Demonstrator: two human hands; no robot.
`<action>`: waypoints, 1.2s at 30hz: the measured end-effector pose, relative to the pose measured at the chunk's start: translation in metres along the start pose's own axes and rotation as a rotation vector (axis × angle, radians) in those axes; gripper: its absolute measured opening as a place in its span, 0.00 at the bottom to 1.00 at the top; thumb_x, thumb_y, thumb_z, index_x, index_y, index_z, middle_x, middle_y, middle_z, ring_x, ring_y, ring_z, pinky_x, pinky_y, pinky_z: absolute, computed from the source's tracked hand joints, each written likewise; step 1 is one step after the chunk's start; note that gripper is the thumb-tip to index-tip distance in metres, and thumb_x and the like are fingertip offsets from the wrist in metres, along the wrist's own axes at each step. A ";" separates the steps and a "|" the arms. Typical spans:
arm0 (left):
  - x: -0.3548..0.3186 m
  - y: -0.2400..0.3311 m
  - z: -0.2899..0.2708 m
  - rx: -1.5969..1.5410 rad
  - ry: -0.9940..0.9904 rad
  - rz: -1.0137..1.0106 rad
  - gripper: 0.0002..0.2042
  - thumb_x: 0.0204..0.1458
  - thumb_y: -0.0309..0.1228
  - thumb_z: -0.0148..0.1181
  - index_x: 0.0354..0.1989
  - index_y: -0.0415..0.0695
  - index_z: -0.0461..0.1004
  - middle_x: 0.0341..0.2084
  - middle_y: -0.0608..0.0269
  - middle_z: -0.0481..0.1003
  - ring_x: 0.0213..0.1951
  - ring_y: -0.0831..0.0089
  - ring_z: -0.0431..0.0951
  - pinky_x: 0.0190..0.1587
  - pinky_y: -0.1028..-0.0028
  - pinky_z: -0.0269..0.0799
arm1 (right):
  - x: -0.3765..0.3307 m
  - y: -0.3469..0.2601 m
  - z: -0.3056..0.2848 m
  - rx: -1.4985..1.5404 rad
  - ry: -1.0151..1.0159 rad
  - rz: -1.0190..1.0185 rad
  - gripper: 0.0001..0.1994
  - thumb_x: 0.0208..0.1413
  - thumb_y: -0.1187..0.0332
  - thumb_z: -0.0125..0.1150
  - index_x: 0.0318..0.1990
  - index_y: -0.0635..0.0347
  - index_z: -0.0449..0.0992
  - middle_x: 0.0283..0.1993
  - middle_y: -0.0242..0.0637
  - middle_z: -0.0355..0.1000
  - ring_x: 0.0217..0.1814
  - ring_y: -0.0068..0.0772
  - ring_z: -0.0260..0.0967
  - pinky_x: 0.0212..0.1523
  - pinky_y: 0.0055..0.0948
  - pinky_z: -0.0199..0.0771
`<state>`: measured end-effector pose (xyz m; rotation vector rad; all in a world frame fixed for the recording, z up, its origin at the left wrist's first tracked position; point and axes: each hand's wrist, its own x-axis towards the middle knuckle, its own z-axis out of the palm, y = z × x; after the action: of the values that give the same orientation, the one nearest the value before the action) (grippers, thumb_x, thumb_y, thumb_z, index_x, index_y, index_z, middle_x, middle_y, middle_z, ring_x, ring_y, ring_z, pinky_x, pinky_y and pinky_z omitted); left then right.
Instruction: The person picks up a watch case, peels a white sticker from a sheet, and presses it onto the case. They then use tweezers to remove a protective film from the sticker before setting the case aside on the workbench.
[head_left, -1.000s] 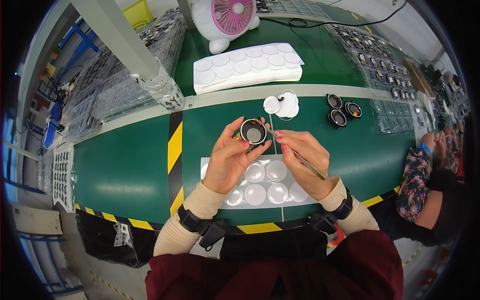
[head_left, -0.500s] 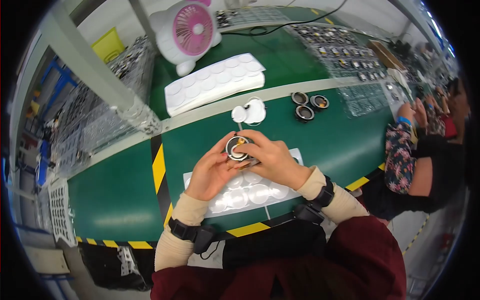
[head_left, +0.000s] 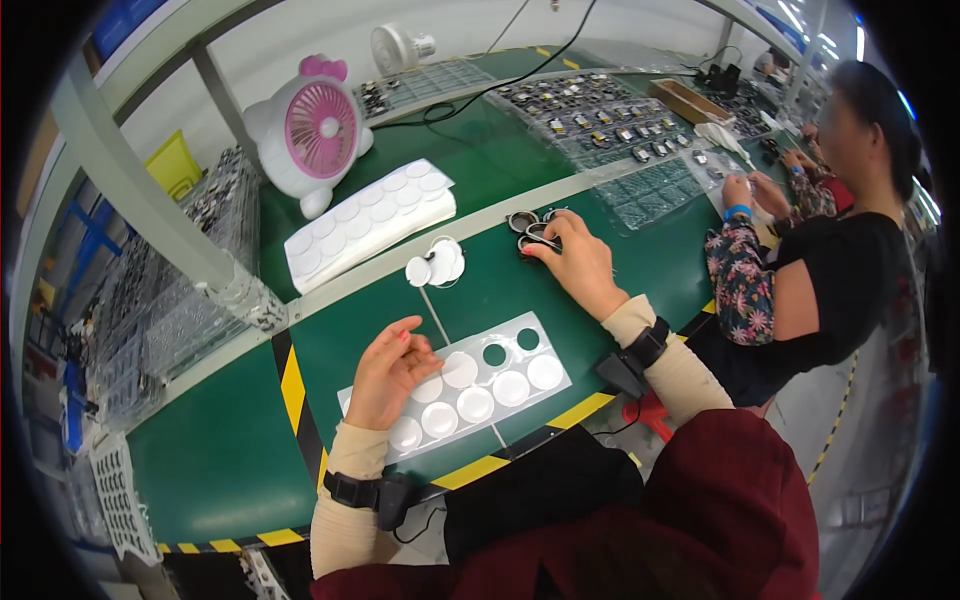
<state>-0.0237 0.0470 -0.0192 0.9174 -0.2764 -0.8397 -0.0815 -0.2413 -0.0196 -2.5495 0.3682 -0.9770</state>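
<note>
My right hand, at the centre right of the table, pinches a round part with a silver rim between thumb and fingers. It is down among other round dark parts with metal rims, partly hidden by the hand. My left hand holds nothing, its fingers loosely curled and apart. It hovers over the left part of a clear sheet of round white stickers. Two round gaps in the sheet's far row show the green tabletop. Beyond it lies a small pile of white discs.
A stack of white sticker sheets lies by a pink and white fan. Clear trays of small parts stand at the far right. A co-worker sits at the right. A metal post rises at the left.
My hands have parted. The right one has moved from the middle to the far right with the round part, down to the other parts. The left has drawn back empty over the sticker sheet.
</note>
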 end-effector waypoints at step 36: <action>0.099 0.018 0.003 1.997 -0.073 0.666 0.09 0.48 0.29 0.55 0.31 0.34 0.72 0.36 0.48 0.72 0.35 0.51 0.72 0.40 0.68 0.69 | -0.085 -0.026 -0.002 0.196 -0.230 -0.404 0.07 0.46 0.66 0.59 0.31 0.58 0.72 0.30 0.33 0.62 0.27 0.31 0.68 0.24 0.28 0.66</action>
<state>0.0489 -0.0221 -0.0161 2.3775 -1.5199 0.3455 -0.1420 -0.1872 -0.0563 -2.5630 -0.3046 -0.7883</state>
